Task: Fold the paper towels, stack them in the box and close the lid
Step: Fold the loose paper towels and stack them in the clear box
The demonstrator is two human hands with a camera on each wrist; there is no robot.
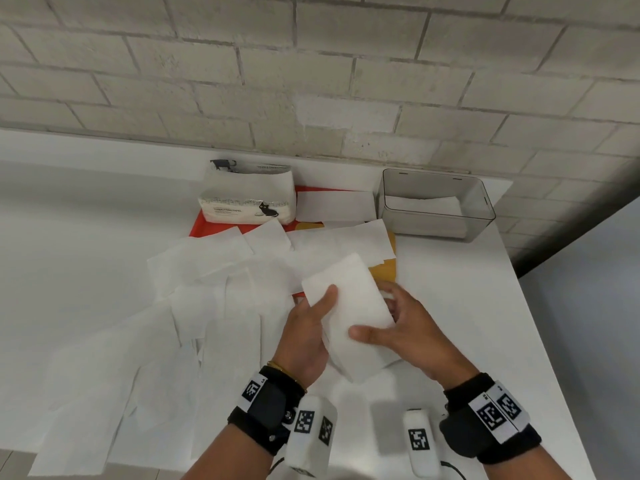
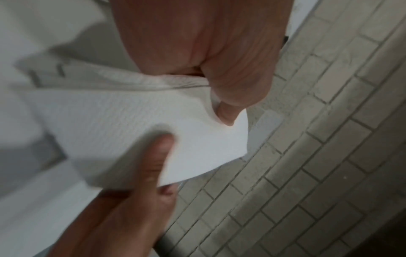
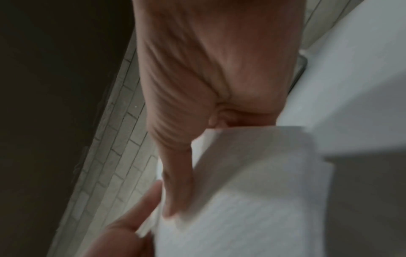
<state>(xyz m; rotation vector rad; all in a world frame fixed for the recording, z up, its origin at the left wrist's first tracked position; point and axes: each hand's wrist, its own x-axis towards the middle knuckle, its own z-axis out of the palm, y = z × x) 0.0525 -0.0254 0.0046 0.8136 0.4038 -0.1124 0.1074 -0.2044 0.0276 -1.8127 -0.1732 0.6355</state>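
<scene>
Both hands hold the white folded paper towel point(image 1: 349, 317) above the desk's near edge: left hand point(image 1: 308, 337) and right hand point(image 1: 405, 336) pinch opposite sides, thumbs on top (apparently squaring the fold). The clear rectangular plastic box point(image 1: 481, 199) waits lidless at the far right corner.
</scene>
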